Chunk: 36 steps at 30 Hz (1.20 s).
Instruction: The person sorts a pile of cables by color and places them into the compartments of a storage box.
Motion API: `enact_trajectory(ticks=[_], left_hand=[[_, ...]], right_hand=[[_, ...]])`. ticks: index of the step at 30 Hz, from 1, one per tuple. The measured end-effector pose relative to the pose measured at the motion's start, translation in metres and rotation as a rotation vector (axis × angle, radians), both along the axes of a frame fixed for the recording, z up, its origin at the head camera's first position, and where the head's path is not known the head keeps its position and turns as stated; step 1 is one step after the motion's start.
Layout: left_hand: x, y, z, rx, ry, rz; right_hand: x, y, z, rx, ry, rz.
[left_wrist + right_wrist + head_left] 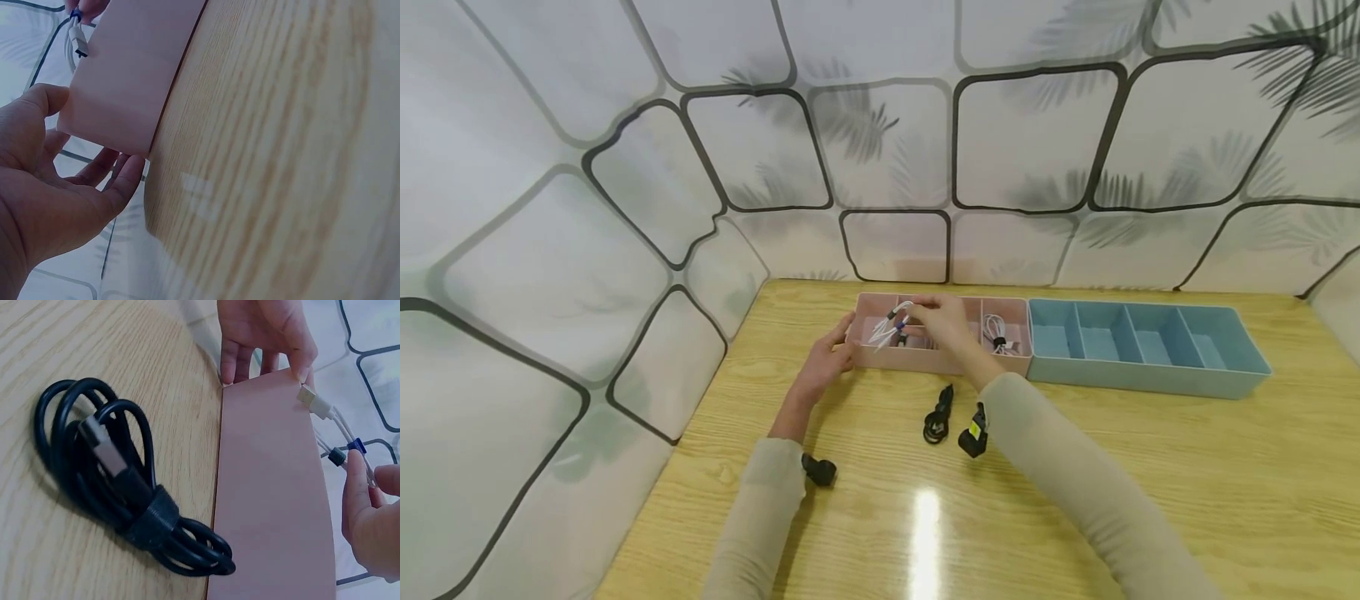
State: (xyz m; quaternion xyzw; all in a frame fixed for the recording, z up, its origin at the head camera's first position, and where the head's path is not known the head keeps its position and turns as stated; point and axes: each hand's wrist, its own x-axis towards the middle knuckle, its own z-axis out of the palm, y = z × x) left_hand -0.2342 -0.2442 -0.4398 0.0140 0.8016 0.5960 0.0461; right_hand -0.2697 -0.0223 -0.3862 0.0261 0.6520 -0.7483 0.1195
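A pink divided organizer box [910, 360] stands on the wooden table near the wall. My left hand [827, 365] touches its left end, thumb at the top edge and fingers loosely spread along the end wall. Over the left compartments, my right hand [946, 323] pinches a white USB cable [340, 425] bundled with a blue tie. A second white strand with a dark tie [337, 456] hangs beside it. In the box's right compartment lies a coiled white cable [996, 333] with a black tie. A coiled black USB cable [937, 425] lies on the table in front of the box.
A blue divided box [1150, 382] with several bare compartments adjoins the pink box's right end. Behind both rises a white wall [895, 250] with a dark line pattern, which continues along the left side of the table [865, 533].
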Motion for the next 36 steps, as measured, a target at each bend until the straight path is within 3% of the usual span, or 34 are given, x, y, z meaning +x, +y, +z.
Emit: enact_trajectory(ticks=[13,25,36], left_hand=[[-0.001,0.002,-0.001,-0.008,0.008,0.001],[0.002,0.002,0.003,0.004,-0.018,-0.004],[0.002,0.0,0.004,0.006,-0.028,-0.001]], right_hand=[[-0.008,-0.005,-0.001,-0.116,-0.105,-0.046],[-0.009,-0.01,-0.004,-0.021,-0.056,0.019],[-0.013,-0.014,-0.005,-0.025,-0.073,0.04]])
